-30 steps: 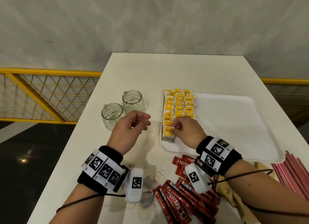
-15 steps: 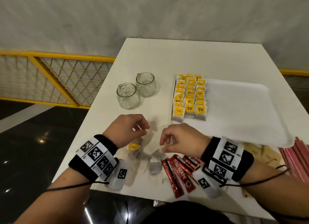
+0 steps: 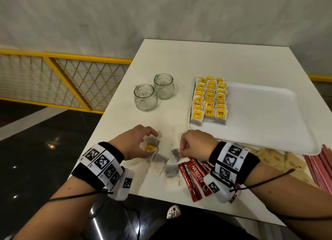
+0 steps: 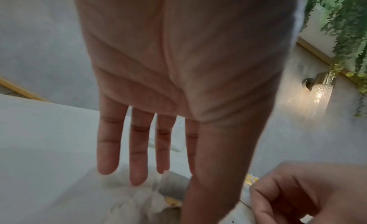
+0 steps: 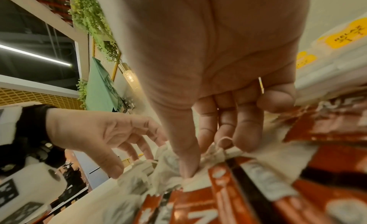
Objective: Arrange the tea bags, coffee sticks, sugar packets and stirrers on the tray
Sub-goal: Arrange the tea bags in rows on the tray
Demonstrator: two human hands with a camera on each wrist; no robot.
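Note:
A white tray (image 3: 265, 125) lies at the right, with three columns of yellow-tagged tea bags (image 3: 209, 101) at its left end. Several loose tea bags (image 3: 158, 163) lie near the table's front edge between my hands. My left hand (image 3: 143, 139) hovers with straight, spread fingers (image 4: 137, 156) over a tea bag with a yellow tag (image 3: 150, 148). My right hand (image 3: 188, 146) pinches a loose tea bag (image 3: 175, 152) between thumb and fingers (image 5: 244, 133), right beside the red coffee sticks (image 3: 194, 175). Brown sugar packets (image 3: 274, 159) and red stirrers (image 3: 321, 169) lie at the near right.
Two glass jars (image 3: 145, 98) stand left of the tray, about a hand's length beyond my left hand. The table's front edge (image 3: 161, 197) runs just under my wrists. A yellow railing (image 3: 71, 74) runs beyond the table's left side.
My right hand has drawn back from the tray's tea bag rows to the loose bags at the front and pinched one. My left hand has come down and spread over the pile.

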